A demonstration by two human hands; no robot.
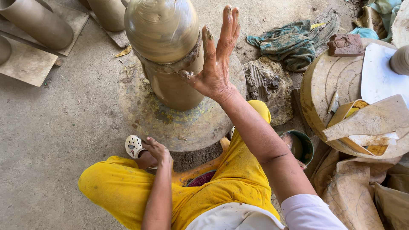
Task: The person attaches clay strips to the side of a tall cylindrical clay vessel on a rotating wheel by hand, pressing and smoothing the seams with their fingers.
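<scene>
Potter's wheel (170,123) with a tall wet clay vessel (164,47) centred on its disc, so that the form stands true. The right hand (217,64) is held open and flat, fingers straight, its thumb edge touching the vessel's seam, apparently to smooth the joint. The left hand (155,150) is curled loosely at the wheel's near rim, beside a white clog (134,146). A green water bowl (300,147) is kept near the right knee.

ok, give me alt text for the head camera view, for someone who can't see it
Seen from above, a person's clay-smeared right hand is raised, open, beside a tall wet clay pot standing on a round potter's wheel. Their left hand rests at the wheel's near edge, by a white clog. They wear yellow trousers.
</scene>
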